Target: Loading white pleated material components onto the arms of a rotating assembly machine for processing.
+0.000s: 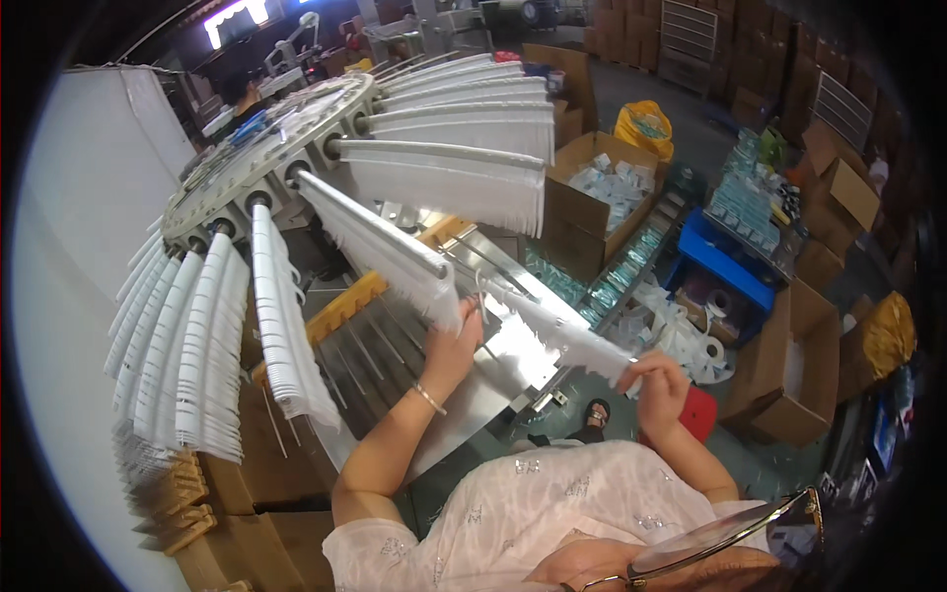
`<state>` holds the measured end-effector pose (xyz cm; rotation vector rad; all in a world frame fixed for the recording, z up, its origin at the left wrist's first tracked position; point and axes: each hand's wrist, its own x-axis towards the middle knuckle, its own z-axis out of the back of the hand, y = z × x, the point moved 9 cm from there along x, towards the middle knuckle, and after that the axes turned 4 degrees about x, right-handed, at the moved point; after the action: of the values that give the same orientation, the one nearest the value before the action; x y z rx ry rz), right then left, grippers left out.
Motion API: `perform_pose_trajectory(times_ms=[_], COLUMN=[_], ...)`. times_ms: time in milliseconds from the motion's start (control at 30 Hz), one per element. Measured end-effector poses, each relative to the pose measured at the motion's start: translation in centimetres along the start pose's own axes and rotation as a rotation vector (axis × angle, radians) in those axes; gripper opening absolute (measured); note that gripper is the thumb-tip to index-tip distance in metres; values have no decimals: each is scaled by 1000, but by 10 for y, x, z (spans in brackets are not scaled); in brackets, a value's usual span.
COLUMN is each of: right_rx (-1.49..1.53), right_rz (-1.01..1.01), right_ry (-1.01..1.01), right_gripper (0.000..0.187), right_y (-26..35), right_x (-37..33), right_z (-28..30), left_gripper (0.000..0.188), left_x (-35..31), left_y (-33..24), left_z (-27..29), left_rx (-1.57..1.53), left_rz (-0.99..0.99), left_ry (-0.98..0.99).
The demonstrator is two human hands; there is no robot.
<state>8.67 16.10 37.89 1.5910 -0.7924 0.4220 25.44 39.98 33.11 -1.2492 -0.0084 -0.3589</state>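
My right hand (659, 390) is closed on the outer end of a bundle of thin white plastic sheets (552, 321), which slants up and left toward my other hand. My left hand (456, 347) has its fingers drawn together at the tip of a rod loaded with white sheets (380, 242). A thin metal piece shows beside those fingertips; what exactly they grip is too small to make out. The rod belongs to a large wheel-like machine (345, 94), whose many rods carry hanging white sheets (444, 168).
Below the wheel lies a metal bench (444, 424) with yellow toothed bars (345, 306). Beyond my right hand are a blue crate (725, 261), an open cardboard box (789, 365) and a red stool (696, 414). Another box (646, 158) holds white packets.
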Motion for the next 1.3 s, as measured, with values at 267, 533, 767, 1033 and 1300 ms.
perform_pose_trajectory(times_ms=[267, 533, 767, 1033, 1300], right_rx=[190, 531, 390, -406, -435], right_rz=[-143, -309, -773, 183, 156], right_ry=[-341, -63, 628, 835, 714], right_gripper=[22, 23, 10, 9, 33], right_y=[-17, -46, -89, -154, -201], right_x=[-8, 43, 32, 68, 111], right_z=[98, 55, -73, -182, -139], left_gripper=[26, 7, 11, 16, 52], left_x=[-53, -69, -143, -136, -167], left_y=[-149, -124, -21, 10, 11], left_z=[-19, -16, 56, 143, 174], left_rx=[729, 932, 431, 1202, 1235], left_rz=[-774, -679, 97, -34, 47], left_ry=[-213, 379, 559, -461, -627])
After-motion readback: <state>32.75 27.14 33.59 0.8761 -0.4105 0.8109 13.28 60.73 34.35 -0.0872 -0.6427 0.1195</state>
